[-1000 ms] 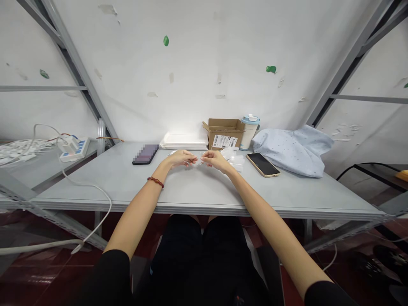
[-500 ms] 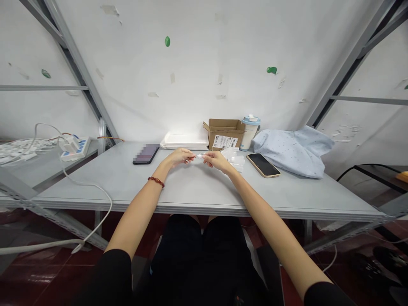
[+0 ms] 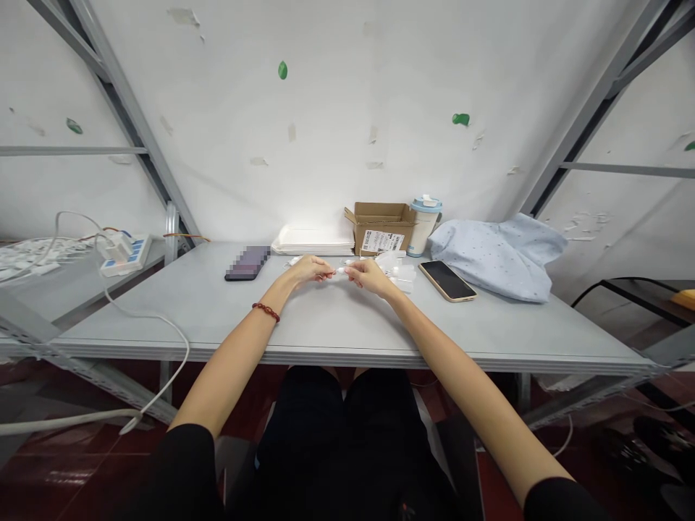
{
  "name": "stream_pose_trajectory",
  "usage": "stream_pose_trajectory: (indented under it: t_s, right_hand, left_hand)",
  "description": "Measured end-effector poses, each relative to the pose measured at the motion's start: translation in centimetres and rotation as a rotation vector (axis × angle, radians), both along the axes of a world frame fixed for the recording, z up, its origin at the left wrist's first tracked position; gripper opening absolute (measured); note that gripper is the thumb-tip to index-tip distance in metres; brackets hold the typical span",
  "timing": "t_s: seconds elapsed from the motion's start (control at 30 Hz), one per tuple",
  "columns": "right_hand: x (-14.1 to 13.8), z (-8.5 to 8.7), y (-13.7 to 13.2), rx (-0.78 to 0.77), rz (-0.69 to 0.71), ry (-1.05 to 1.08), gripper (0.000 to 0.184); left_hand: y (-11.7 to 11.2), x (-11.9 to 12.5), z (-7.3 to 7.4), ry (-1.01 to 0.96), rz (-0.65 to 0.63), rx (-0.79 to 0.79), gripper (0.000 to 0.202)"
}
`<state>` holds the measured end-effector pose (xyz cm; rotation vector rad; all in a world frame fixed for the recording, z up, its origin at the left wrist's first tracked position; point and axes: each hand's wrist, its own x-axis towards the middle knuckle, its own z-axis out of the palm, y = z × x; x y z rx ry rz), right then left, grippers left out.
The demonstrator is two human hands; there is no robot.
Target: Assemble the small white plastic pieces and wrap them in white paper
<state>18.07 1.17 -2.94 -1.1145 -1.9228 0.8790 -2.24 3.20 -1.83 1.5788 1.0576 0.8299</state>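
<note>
Between my two hands, just above the grey table [image 3: 337,325], is a small white piece [image 3: 341,270], too small to make out its kind. My right hand [image 3: 365,275] pinches its right end with thumb and forefinger. From the other side my left hand [image 3: 313,270], with a red bead bracelet on the wrist, is closed at the piece's left end; whatever its fingertips grip is hidden. Clear plastic bags [image 3: 400,273] with small white items lie just beyond and right of my right hand. Another small white item [image 3: 295,260] shows behind my left hand.
Along the wall stand a stack of white trays [image 3: 312,241], an open cardboard box [image 3: 383,230] and a lidded cup [image 3: 423,228]. A pale blue cloth [image 3: 499,257] and a phone [image 3: 448,281] lie right; another phone [image 3: 247,263] lies left, near a power strip [image 3: 127,255].
Both hands have lowered very slightly with the white piece still between them. A small white item behind my left hand now shows. The view has shifted a little.
</note>
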Motion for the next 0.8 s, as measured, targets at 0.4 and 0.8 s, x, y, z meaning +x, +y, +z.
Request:
stream_pose_trajectory:
  t_s: [0.4,0.8]
  right_hand:
    - [0.0,-0.1,-0.1,0.021,-0.002,-0.025,0.030]
    - [-0.2,-0.4,1.1,0.164,-0.129,-0.141,0.018]
  left_hand:
    - [-0.4,0.1,0.2,0.025,-0.008,-0.028,0.024]
    - [0.7,-2.6,1.1,-0.047,0.126,-0.044,0.022]
